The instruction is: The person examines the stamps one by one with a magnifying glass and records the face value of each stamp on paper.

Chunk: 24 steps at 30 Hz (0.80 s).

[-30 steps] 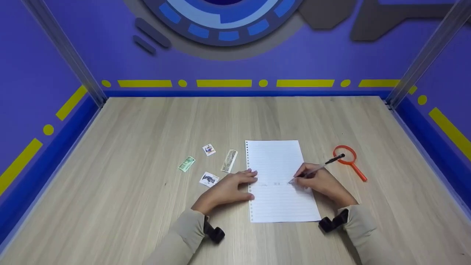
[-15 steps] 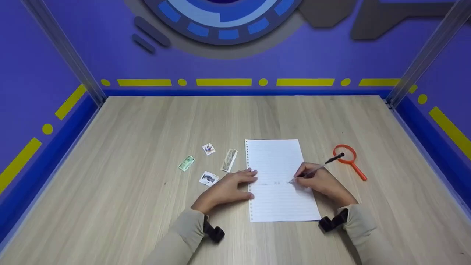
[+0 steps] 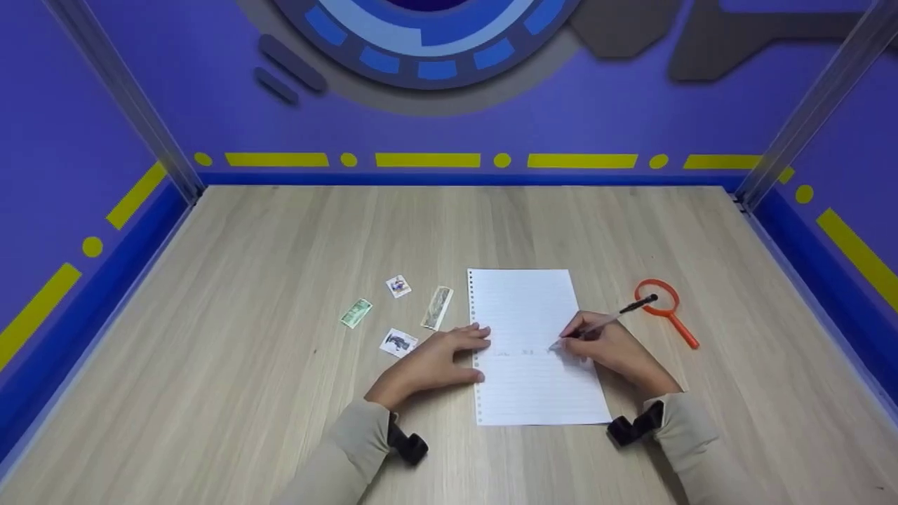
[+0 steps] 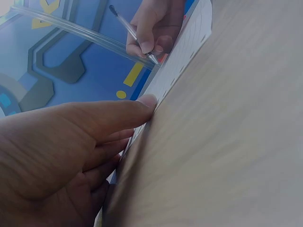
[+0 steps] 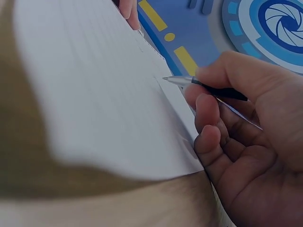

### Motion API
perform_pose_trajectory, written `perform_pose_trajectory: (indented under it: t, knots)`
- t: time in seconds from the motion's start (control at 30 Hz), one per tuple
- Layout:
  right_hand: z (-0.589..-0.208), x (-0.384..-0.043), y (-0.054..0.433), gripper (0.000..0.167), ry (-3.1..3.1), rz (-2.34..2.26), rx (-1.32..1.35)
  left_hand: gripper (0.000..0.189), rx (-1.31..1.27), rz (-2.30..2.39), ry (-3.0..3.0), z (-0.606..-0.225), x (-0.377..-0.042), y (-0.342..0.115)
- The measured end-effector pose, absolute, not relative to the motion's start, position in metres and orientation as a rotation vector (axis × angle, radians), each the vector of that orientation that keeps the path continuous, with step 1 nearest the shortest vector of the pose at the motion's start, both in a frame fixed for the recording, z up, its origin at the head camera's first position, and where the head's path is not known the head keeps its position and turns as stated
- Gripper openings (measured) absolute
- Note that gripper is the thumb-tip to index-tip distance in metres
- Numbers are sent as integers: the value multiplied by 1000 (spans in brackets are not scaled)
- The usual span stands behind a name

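Observation:
A lined sheet of paper (image 3: 533, 393) with punched holes down its left edge lies on the table, bearing a short row of faint writing across its middle. My right hand (image 3: 614, 348) pinches a pen (image 3: 609, 319) between thumb and fingers. In the right wrist view the metal tip of the pen (image 5: 180, 80) is at the paper (image 5: 104, 94). My left hand (image 3: 438, 361) rests on the punched edge, fingers spread and relaxed. The left wrist view has the thumb of the left hand (image 4: 71, 137) lying on the margin of the sheet (image 4: 182, 59).
Left of the paper lie a green stamp (image 3: 356, 313), a small colourful stamp (image 3: 398, 286), a long brownish stamp (image 3: 437, 308) and a stamp with a dark figure (image 3: 398, 342). An orange magnifying glass (image 3: 679, 326) lies right of the sheet. Blue panels (image 3: 449, 133) bound the table.
Both hands stay in nearly the same place, the pen tip still at the row of writing. The whole head view shifts slightly; the objects on the table keep their places.

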State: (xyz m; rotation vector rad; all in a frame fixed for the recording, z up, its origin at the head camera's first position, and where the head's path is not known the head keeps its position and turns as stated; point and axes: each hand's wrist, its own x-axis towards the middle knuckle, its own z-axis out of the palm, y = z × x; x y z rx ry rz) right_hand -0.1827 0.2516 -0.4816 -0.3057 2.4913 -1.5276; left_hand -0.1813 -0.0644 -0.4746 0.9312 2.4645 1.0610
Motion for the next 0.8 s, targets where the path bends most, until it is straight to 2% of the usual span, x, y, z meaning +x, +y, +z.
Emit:
perform_pose_trajectory:
  t: [0.8]
  knots:
    - [-483,-178,254,11,2518,-1518,-317,54,936,1041,2463,-476,-183,-65]
